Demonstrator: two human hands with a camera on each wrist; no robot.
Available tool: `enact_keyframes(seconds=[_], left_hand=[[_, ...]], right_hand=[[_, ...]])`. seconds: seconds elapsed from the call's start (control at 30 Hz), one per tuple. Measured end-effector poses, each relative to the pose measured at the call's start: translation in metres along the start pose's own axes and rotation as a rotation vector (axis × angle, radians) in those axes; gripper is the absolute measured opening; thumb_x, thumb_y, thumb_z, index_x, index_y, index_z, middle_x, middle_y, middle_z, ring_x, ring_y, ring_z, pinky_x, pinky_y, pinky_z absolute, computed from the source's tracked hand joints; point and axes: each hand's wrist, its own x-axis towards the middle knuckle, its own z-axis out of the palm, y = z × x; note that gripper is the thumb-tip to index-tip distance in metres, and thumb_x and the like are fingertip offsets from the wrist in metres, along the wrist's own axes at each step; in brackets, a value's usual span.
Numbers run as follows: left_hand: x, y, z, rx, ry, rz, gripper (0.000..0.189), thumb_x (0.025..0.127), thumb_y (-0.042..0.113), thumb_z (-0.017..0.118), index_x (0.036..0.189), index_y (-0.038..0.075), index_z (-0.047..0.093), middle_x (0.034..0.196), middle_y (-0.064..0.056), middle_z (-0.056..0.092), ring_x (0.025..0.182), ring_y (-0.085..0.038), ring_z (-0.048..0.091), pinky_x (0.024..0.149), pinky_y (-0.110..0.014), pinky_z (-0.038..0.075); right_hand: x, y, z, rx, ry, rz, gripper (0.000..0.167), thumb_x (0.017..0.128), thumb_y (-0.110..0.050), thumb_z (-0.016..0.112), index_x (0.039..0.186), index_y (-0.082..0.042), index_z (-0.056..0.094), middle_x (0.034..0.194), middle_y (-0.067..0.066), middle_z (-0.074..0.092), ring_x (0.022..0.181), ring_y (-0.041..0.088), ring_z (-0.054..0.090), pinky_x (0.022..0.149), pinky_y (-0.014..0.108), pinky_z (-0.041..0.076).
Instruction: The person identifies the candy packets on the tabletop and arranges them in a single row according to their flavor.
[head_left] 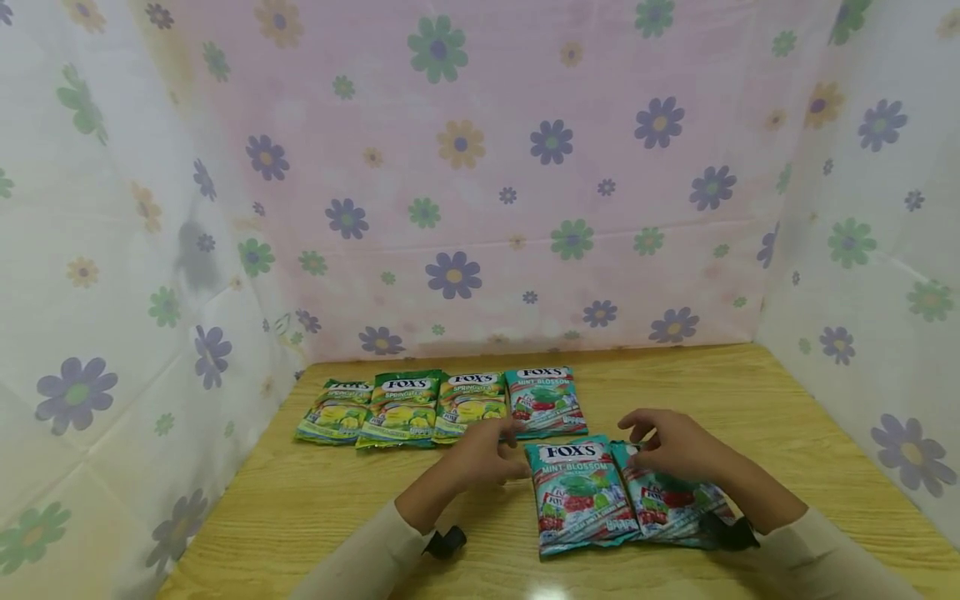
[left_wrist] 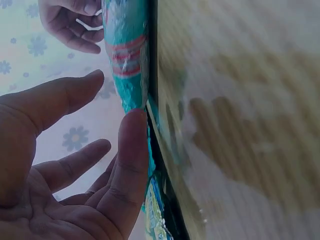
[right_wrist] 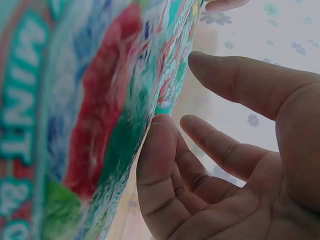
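Observation:
A teal Fox's Mint Blossom candy bag (head_left: 581,498) lies flat at the front of the table. Beside it, another Mint Blossom bag (head_left: 660,507) lies partly under my right hand (head_left: 684,450), whose bent fingers hover at its upper end without pinching it. My left hand (head_left: 483,454) is just left of the first bag, thumb and fingers apart; in the left wrist view a fingertip (left_wrist: 133,132) is close to the bag's edge, and contact is hard to tell. A third Mint Blossom bag (head_left: 545,408) lies behind the left hand.
Three yellow-green Fox's Spring Tea bags, the left one (head_left: 336,412), the middle one (head_left: 400,410) and the right one (head_left: 468,404), extend the back row leftward. The wooden table (head_left: 315,517) is enclosed by flowered cloth (head_left: 510,183) at the back and both sides.

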Motion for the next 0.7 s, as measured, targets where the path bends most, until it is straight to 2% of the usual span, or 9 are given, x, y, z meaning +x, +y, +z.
enact_keyframes(seconds=[0.17, 0.33, 0.57, 0.7], left_hand=[[-0.009, 0.0, 0.005, -0.007, -0.038, 0.004, 0.061, 0.089, 0.026, 0.084, 0.143, 0.01, 0.06, 0.125, -0.012, 0.065, 0.08, -0.013, 0.069, 0.071, -0.032, 0.057], [-0.012, 0.001, 0.012, -0.066, -0.077, -0.034, 0.057, 0.087, 0.025, 0.086, 0.138, 0.014, 0.063, 0.124, -0.009, 0.064, 0.078, -0.015, 0.071, 0.067, -0.034, 0.058], [-0.014, 0.003, 0.016, -0.146, -0.12, -0.056, 0.058, 0.086, 0.028, 0.087, 0.137, 0.015, 0.062, 0.122, -0.009, 0.066, 0.076, -0.024, 0.073, 0.061, -0.039, 0.061], [-0.013, 0.005, 0.016, -0.129, -0.127, -0.039, 0.06, 0.087, 0.028, 0.086, 0.139, 0.015, 0.06, 0.121, -0.008, 0.066, 0.073, -0.024, 0.074, 0.062, -0.037, 0.061]], right_hand=[[-0.004, -0.004, 0.006, 0.044, -0.038, 0.021, 0.053, 0.092, -0.016, 0.078, 0.138, 0.0, 0.059, 0.11, 0.012, 0.067, 0.092, 0.022, 0.07, 0.071, 0.03, 0.058], [-0.006, -0.008, 0.014, 0.061, -0.059, 0.054, 0.054, 0.091, -0.022, 0.08, 0.138, -0.004, 0.06, 0.113, 0.011, 0.066, 0.094, 0.022, 0.071, 0.067, 0.033, 0.058], [-0.007, -0.015, 0.018, 0.095, -0.102, 0.088, 0.057, 0.093, -0.02, 0.079, 0.141, -0.002, 0.056, 0.118, 0.016, 0.066, 0.068, 0.023, 0.067, 0.054, 0.036, 0.052], [-0.007, -0.021, 0.019, 0.061, -0.121, 0.078, 0.062, 0.09, -0.024, 0.082, 0.142, -0.003, 0.056, 0.119, 0.015, 0.068, 0.079, 0.022, 0.07, 0.059, 0.036, 0.054]])
